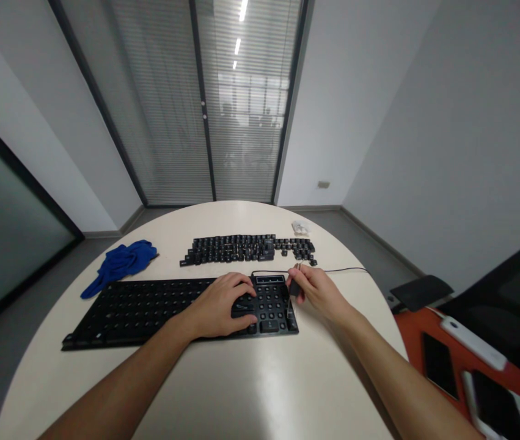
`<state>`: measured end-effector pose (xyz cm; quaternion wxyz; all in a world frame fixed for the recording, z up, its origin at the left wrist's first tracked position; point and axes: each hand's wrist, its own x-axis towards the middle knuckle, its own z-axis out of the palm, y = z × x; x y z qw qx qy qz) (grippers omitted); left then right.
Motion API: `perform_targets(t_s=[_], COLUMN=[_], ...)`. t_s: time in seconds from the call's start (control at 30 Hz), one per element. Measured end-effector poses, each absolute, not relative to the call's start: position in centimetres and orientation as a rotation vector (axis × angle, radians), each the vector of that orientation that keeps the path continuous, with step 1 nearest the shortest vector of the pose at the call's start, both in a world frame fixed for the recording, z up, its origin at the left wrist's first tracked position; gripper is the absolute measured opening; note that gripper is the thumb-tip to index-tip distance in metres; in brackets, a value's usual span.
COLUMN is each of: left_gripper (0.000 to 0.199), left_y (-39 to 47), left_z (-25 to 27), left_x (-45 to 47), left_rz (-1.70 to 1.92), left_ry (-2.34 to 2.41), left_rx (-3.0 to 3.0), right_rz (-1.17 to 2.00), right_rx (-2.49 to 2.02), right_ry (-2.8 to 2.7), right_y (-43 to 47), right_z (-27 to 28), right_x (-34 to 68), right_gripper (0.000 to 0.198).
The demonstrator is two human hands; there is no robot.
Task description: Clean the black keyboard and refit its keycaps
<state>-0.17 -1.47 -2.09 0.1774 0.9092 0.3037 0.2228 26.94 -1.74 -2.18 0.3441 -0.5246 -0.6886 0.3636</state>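
Observation:
A black keyboard (pixel 150 305) lies flat on the table, with most of its key positions bare of caps. My left hand (pixel 220 302) rests on its right part, palm down, thumb and fingers spread around a patch of keys. By the right edge of the number pad, my right hand (pixel 317 290) is closed on a small keycap puller (pixel 294 288) with a dark body and thin metal wires. The wires reach down to the keys at the edge; whether they grip a cap I cannot tell. Behind the keyboard, loose black keycaps (pixel 232 248) stand in rows.
A blue cloth (pixel 124 263) lies crumpled at the left of the round white table (pixel 223 391). A small clear plastic bag (pixel 300 228) sits at the back right. A cable (pixel 344 269) runs off rightward. Phones (pixel 440 365) and a white power strip (pixel 473 342) lie on an orange chair seat.

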Motion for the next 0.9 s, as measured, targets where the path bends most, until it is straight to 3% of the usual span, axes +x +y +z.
perform_targets(t_s=[0.9], left_gripper=[0.035], left_y=[-1.5], left_z=[-2.1], left_x=[-0.2], left_rz=[0.609], left_ry=[0.878], left_rx=[2.576], right_rz=[0.973], right_rx=[-1.184], right_ry=[-1.999], right_y=[-2.8], right_z=[-1.1], right_x=[27.3], right_gripper=[0.049])
